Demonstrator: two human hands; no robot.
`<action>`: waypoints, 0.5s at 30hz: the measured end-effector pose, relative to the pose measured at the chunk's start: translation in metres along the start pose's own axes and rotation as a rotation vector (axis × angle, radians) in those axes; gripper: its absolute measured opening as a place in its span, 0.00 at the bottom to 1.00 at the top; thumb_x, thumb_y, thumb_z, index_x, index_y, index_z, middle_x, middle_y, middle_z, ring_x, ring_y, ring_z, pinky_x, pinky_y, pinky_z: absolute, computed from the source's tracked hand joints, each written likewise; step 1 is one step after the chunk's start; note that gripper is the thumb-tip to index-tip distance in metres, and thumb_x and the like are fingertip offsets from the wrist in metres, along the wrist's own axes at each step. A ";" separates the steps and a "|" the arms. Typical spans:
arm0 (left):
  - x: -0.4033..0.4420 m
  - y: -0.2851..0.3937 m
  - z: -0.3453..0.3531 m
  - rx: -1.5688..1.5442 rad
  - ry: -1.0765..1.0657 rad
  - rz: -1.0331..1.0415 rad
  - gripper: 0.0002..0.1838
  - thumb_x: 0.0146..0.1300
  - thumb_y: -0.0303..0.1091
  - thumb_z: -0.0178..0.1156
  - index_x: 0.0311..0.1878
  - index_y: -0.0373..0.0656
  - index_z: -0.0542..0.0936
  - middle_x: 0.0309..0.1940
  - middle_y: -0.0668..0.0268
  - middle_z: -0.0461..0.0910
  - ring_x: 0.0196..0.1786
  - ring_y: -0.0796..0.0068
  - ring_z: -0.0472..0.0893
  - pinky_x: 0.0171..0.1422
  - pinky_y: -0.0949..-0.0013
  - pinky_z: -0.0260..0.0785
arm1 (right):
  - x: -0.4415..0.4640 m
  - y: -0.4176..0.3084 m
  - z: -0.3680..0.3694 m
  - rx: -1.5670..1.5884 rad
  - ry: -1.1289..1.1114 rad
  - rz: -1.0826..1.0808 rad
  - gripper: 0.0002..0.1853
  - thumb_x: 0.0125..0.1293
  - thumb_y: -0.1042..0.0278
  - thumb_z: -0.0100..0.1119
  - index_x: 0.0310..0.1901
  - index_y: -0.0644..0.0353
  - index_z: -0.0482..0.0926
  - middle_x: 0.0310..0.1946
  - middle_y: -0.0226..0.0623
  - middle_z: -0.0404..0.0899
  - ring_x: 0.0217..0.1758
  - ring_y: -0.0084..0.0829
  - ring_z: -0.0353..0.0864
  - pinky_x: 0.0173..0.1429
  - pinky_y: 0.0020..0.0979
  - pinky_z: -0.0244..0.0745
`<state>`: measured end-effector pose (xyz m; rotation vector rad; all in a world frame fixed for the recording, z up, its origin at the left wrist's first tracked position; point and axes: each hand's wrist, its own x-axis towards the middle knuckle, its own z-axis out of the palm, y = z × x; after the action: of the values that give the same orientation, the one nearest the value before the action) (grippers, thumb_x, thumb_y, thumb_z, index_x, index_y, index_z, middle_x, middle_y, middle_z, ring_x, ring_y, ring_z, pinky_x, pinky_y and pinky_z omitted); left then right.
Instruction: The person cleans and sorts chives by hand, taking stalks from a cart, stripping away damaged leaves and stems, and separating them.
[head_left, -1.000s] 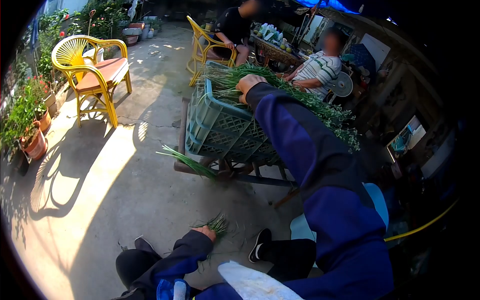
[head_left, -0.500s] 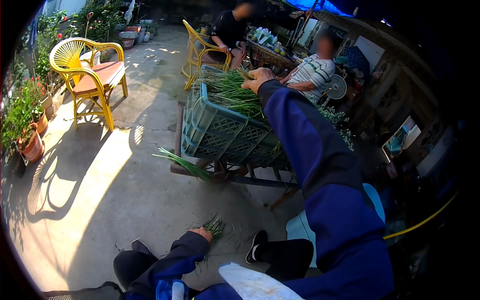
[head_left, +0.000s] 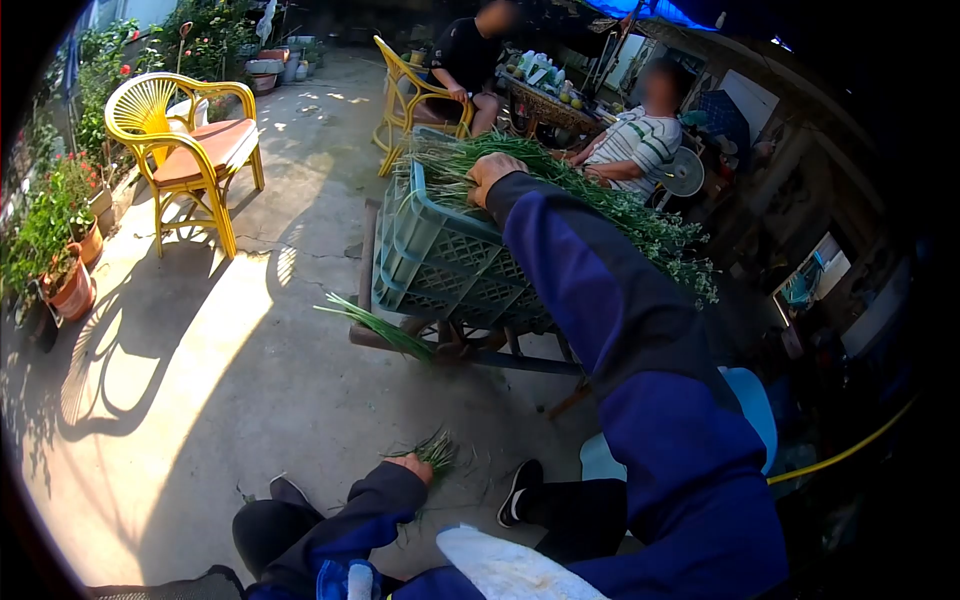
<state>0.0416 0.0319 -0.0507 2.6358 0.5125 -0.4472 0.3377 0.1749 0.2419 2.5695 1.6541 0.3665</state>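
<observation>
Gripping below, reaching above

Right of the yellow rattan armchair (head_left: 185, 155), with room to move over the concrete floor (head_left: 300, 390) to the edge of the green plastic crate (head_left: 440, 255). Low down, closed around a bunch of green stalks (head_left: 439, 450) with the left hand (head_left: 410, 466). Above the crate's rim, curled onto heaped greens (head_left: 445, 160) with the right hand (head_left: 497, 177) — cannot tell whether clenched.

Head-worn view, directed forward and down from the wearer's head. The right sleeve (head_left: 650, 350) crosses close to the lens; the left hand (head_left: 410, 466) is seen from above, the crate (head_left: 450, 275) obliquely from above at middle distance, the yellow armchair (head_left: 200, 155) and a person in a striped shirt (head_left: 632, 150) farther off. The wide field curves into dark margins.
</observation>
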 end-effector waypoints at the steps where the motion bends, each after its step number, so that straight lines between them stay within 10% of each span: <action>1: 0.000 0.000 0.001 0.009 0.014 0.009 0.12 0.55 0.33 0.46 0.35 0.45 0.79 0.36 0.56 0.78 0.40 0.56 0.79 0.41 0.56 0.71 | -0.001 0.001 -0.003 0.022 0.000 0.010 0.18 0.47 0.60 0.63 0.43 0.52 0.79 0.38 0.40 0.78 0.44 0.39 0.75 0.49 0.35 0.69; 15: -0.008 0.005 -0.011 0.066 -0.122 0.045 0.13 0.57 0.35 0.43 0.41 0.45 0.75 0.43 0.53 0.73 0.46 0.56 0.76 0.45 0.58 0.69 | 0.012 0.038 -0.002 0.189 0.109 -0.053 0.18 0.48 0.56 0.63 0.37 0.60 0.78 0.29 0.45 0.77 0.35 0.40 0.76 0.41 0.38 0.69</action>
<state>0.0385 0.0305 -0.0367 2.6560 0.4051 -0.6162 0.3761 0.1699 0.2528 2.6753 1.8748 0.3694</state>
